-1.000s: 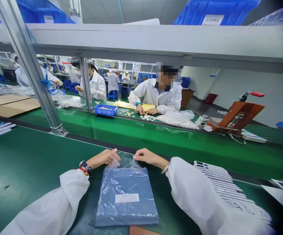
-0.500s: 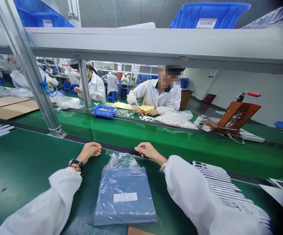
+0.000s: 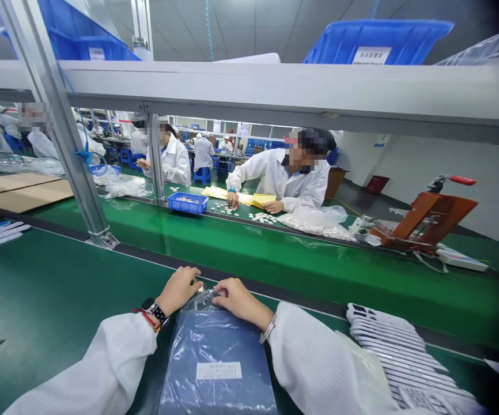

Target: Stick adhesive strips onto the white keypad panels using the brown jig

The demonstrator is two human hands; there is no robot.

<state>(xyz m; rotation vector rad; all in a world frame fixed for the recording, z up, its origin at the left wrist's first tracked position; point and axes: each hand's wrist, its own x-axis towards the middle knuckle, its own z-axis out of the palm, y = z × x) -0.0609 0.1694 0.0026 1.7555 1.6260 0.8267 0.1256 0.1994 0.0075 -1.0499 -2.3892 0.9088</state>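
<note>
A clear plastic bag [image 3: 179,351] lies on the green table, with a flat blue-grey item [image 3: 219,337] inside and a white printed label [image 3: 219,370] on its face. Its loose far end is bunched between my hands. My left hand [image 3: 180,288] is at the left of this end, thumb and fingers bent around the crumpled plastic. On the other side, my right hand [image 3: 237,300] has its fingers curled on the film. The exact grip of the fingertips is partly hidden. The bag's near edge runs out of view.
A stack of white flat parts [image 3: 392,340] lies right of my right sleeve. Beyond the table edge runs a green belt [image 3: 253,245]. A blue tray [image 3: 188,203], a co-worker [image 3: 282,173] and an orange clamp fixture [image 3: 431,216] are across it. A metal post [image 3: 65,138] rises at left.
Both hands have moved inward from the bag's sides to its far end. The loose plastic there is now bunched. The view has tilted slightly upward.
</note>
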